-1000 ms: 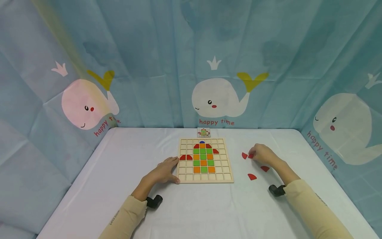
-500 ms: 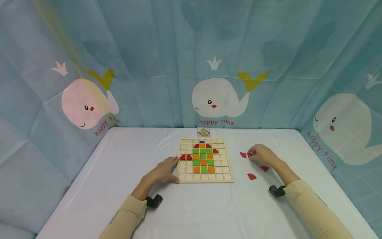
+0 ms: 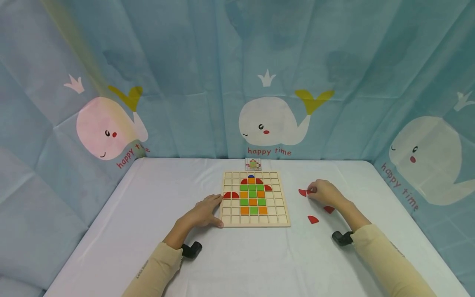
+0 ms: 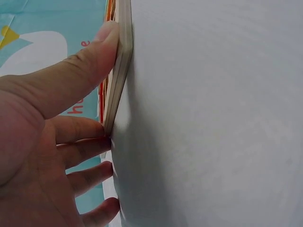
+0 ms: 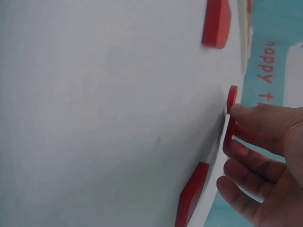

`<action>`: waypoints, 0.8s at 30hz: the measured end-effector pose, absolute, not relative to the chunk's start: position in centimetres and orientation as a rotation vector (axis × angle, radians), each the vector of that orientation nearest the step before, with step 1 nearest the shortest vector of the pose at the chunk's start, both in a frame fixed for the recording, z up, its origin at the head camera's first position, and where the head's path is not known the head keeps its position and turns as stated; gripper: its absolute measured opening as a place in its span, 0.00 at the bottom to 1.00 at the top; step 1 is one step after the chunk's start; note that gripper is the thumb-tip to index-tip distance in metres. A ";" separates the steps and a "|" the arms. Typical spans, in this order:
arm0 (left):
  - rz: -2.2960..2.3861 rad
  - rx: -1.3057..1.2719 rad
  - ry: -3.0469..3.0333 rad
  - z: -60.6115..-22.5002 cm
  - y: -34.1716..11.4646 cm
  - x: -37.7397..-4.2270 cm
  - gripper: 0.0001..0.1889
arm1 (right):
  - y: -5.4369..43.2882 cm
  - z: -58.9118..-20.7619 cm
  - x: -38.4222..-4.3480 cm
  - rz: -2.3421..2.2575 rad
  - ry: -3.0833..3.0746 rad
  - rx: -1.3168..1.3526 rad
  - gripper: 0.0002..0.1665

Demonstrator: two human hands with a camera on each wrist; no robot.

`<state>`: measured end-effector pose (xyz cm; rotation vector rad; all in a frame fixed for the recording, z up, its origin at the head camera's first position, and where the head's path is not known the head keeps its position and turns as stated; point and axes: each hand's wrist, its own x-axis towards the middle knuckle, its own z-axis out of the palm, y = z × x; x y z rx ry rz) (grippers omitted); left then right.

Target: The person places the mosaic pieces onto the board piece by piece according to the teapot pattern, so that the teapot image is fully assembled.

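Note:
My left hand (image 3: 202, 212) rests at the left edge of a wooden grid board (image 3: 256, 221), thumb at its near corner. In the left wrist view the fingers spread loosely along the board's side (image 4: 123, 56). Orange, green, red and blue pieces form a pattern on the board. To the right, my right hand (image 3: 325, 193) pinches a red quarter-circle piece (image 5: 228, 133) between thumb and fingers, low over the table. Right beside it lies another red quarter-circle piece (image 3: 302, 192). Two more red pieces lie nearer, one (image 3: 313, 219) in front and one (image 3: 328, 209) by the wrist.
A small picture card (image 3: 253, 164) stands or lies behind the board, at the back of the white-covered table (image 3: 167, 177). Blue curtains with whales (image 3: 274, 121) hang close around the table's back and sides.
My right fingers have shifted slightly left with the red piece, and the neighbouring red piece has slid a little left. My left hand and the board stay as they were.

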<state>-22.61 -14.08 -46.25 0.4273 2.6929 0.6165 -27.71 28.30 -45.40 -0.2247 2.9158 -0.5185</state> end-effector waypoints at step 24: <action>0.593 0.425 2.710 -46.3 -13.9 -22.6 0.52 | 23.2 -44.9 -28.1 -0.638 2.966 -0.390 0.13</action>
